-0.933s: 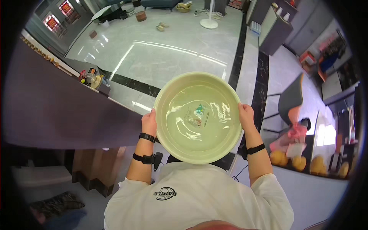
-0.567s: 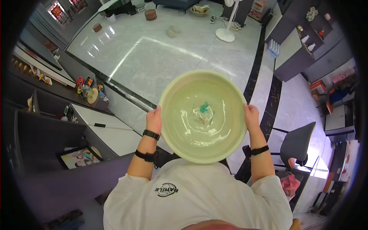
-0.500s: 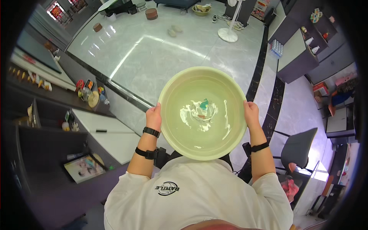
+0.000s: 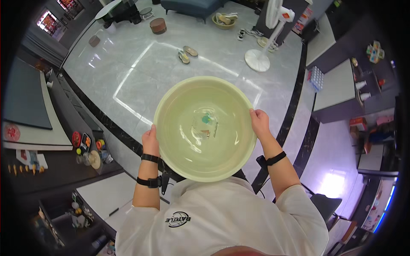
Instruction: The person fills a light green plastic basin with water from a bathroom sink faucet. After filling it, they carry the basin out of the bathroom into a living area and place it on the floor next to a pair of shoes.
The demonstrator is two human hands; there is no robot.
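Note:
A large round pale-green basin (image 4: 179,141) is held in front of my body, with water in it that ripples and catches the light. Through the water a green and brown printed picture shows on its bottom. My left hand (image 4: 150,141) grips the left rim, its thumb up at the edge and the other fingers hidden beneath. On the right rim, a little farther forward, my right hand (image 4: 259,123) is closed in the same way. Black straps circle both forearms.
A white standing fan (image 4: 257,60) is at the far right, near several shoes. A pair of slippers (image 4: 187,54) lies on the tiled floor ahead. Shelves and a cabinet (image 4: 102,198) line the left; a dark chair (image 4: 325,205) stands at the right. Beyond are a brown stool (image 4: 158,26) and a blue sofa (image 4: 192,6).
The view has moved forward and turned: slippers and fan appear nearer, the chair has slid lower right. The basin sits farther left in view, both hands still on it, and its water ripples differently.

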